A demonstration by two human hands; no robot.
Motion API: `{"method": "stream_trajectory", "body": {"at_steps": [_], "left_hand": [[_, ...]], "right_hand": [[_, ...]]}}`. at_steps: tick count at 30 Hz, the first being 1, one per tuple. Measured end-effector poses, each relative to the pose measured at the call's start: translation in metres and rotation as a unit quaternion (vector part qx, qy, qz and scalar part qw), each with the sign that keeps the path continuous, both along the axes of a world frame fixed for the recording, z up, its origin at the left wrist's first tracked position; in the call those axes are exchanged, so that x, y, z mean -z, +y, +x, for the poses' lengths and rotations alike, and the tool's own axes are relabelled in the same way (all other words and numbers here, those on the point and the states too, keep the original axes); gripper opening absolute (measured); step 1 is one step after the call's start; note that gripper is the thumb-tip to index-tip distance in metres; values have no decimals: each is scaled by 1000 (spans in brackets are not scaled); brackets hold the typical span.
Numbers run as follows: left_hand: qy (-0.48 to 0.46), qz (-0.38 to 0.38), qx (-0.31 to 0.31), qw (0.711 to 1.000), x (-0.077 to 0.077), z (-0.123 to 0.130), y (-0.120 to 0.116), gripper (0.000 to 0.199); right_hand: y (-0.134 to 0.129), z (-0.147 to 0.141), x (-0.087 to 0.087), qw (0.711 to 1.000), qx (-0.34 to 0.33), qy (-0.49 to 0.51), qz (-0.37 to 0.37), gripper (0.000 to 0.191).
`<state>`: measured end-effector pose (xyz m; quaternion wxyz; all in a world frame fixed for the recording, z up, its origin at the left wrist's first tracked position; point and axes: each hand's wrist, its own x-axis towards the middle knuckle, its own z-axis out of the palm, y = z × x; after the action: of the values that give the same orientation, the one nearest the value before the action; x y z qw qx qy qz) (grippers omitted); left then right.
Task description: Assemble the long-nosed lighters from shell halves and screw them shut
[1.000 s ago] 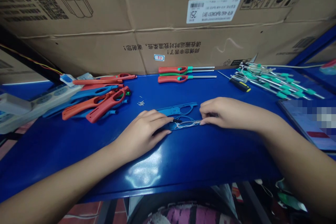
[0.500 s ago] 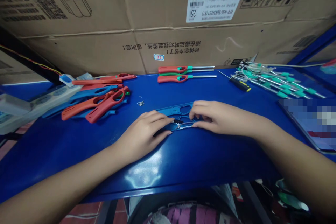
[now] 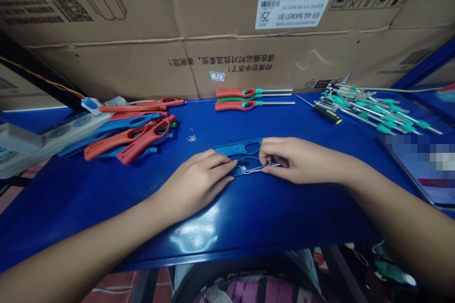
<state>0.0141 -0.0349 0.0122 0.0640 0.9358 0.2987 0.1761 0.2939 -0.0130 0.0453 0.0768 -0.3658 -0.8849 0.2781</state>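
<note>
Two blue plastic shell halves lie on the blue table, one behind the other. The nearer blue shell half [image 3: 245, 172] carries a black part [image 3: 242, 163] and thin white wires [image 3: 250, 170]. My left hand [image 3: 201, 180] holds its left end, with fingertips beside the black part. At the other end, my right hand [image 3: 289, 158] is pinched at the wires and a short metal tip [image 3: 275, 164]; its grip point is partly hidden. Just behind both hands rests the empty blue shell half [image 3: 236, 148], its right end against my right knuckles.
Red, orange and blue shells [image 3: 133, 139] are piled at left beside a power strip [image 3: 74, 125]. Assembled lighters [image 3: 236, 105] lie at the back. A screwdriver [image 3: 327, 113], metal rods with green parts [image 3: 377, 109] and a tablet [image 3: 415, 170] are at right.
My right thumb and fingers have shifted slightly at the right end of the nearer shell, and a metal tip now shows there. My left hand stays on the shell.
</note>
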Motion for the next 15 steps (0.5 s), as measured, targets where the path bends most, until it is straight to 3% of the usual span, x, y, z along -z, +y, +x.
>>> {"method": "stream_trajectory", "body": {"at_steps": [11, 15], "left_hand": [[88, 75, -5, 993, -7, 5, -7, 33], [82, 51, -3, 995, -7, 4, -7, 32]], "right_hand": [[4, 0, 2, 999, -15, 39, -29, 6], [2, 3, -3, 998, -40, 28, -50, 11]]}}
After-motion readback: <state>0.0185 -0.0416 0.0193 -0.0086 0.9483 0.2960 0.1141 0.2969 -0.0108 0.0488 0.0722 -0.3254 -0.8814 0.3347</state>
